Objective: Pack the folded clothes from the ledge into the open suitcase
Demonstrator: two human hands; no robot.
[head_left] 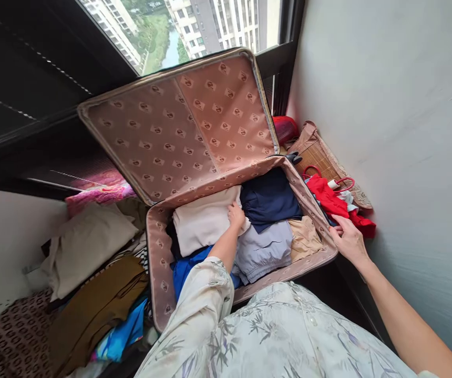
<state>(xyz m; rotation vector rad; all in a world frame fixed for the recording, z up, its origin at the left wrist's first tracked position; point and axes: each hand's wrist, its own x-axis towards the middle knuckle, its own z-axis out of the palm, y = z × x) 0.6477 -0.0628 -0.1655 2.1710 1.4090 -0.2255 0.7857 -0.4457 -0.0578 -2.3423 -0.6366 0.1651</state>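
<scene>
Left hand: my left hand [236, 215] is inside the suitcase [158, 262], fingers curled down and pressing on the edge of the cream cloth [202, 223]; I cannot tell whether they pinch it.
Right hand: my right hand [348, 241] sits at the suitcase's right rim, fingers loosely spread, fingertips touching the red cloth [328, 199]; it closes on nothing that I can see.
Suitcase: open, lid [178, 126] propped up against the window [178, 26], lining pink-brown with small printed marks.
Cream cloth: folded, at the suitcase's back left, just under the hinge.
Navy cloth [269, 199]: folded, at the back right, just beside the cream one.
Grey cloth [263, 249]: in the front middle, touching my left forearm.
Tan cloth [305, 239]: in the front right corner, near my right hand.
Blue cloth [184, 268]: at the front left, partly under my sleeve.
Red cloth: outside the suitcase, lying in the woven bag [320, 157] by the wall, to the right.
Clothes pile [92, 283]: left of the suitcase, beige, olive and blue pieces heaped together.
Pink blanket [100, 191]: behind the pile, under the lid's left edge.
</scene>
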